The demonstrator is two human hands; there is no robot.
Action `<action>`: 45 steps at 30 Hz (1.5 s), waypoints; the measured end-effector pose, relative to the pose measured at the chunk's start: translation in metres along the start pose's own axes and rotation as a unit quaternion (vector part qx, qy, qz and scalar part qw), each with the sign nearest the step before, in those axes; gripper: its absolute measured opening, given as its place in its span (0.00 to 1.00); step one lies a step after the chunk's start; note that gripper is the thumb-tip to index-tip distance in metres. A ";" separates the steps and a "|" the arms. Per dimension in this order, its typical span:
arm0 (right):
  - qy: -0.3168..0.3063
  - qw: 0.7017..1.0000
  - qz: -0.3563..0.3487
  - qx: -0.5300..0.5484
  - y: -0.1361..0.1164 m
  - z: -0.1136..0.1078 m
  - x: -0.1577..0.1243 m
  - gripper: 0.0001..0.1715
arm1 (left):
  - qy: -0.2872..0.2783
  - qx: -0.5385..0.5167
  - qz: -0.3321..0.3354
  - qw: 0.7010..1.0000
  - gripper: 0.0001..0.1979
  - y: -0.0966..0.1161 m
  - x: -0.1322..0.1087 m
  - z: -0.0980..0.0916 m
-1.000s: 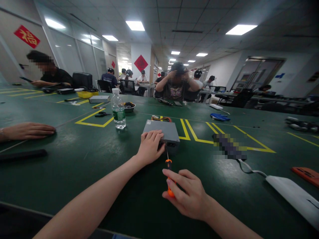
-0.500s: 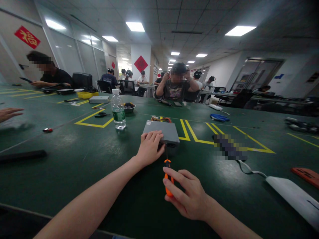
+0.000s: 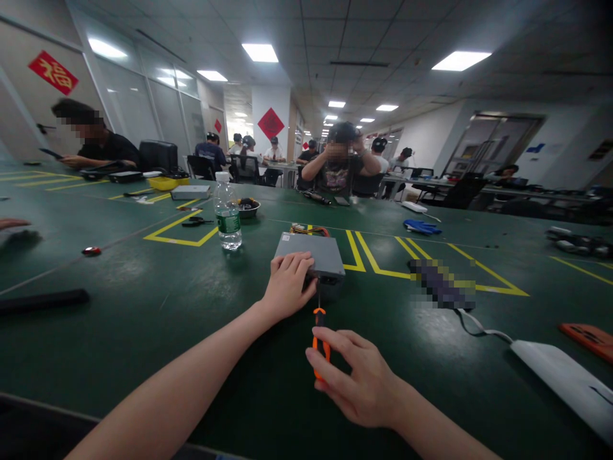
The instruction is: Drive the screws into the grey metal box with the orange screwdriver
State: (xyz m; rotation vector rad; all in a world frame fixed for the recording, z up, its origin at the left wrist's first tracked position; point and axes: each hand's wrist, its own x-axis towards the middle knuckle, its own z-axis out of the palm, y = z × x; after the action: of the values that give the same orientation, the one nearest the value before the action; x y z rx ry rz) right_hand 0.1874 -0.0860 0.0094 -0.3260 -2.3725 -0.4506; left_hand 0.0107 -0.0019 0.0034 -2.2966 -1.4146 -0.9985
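Since the earlier frame, the screwdriver [image 3: 319, 317] has swung slightly left, its thin metal shaft reaching toward the near face of a grey, square-cornered box [image 3: 320, 249] on the smooth green table [image 3: 268, 390]; the tip is too small to tell. Right hand [image 3: 361, 380] pinches the orange-and-black handle in its fingers; left hand [image 3: 288, 283] clasps the box's near left corner. Coloured wires [image 3: 320, 230] bunch at the far side. Clear plastic bottle [image 3: 228, 214] stands left; open tabletop runs to the near edge.
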 end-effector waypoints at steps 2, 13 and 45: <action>0.020 1.000 -0.003 0.003 -0.001 0.003 -0.002 0.10 | 0.002 0.001 -0.001 1.000 0.15 0.000 0.000 0.001; -0.016 1.000 -0.008 0.000 -0.001 0.001 0.003 0.14 | 0.004 0.002 0.003 1.000 0.15 0.000 0.000 0.000; -0.023 1.000 0.002 -0.004 -0.004 0.001 0.002 0.15 | 0.000 0.000 -0.004 1.000 0.15 0.001 0.000 -0.001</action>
State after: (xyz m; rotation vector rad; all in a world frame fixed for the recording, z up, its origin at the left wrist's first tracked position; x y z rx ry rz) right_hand 0.1845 -0.0887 0.0091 -0.3471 -2.4143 -0.4545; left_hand 0.0109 -0.0026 0.0040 -2.2921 -1.4254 -1.0016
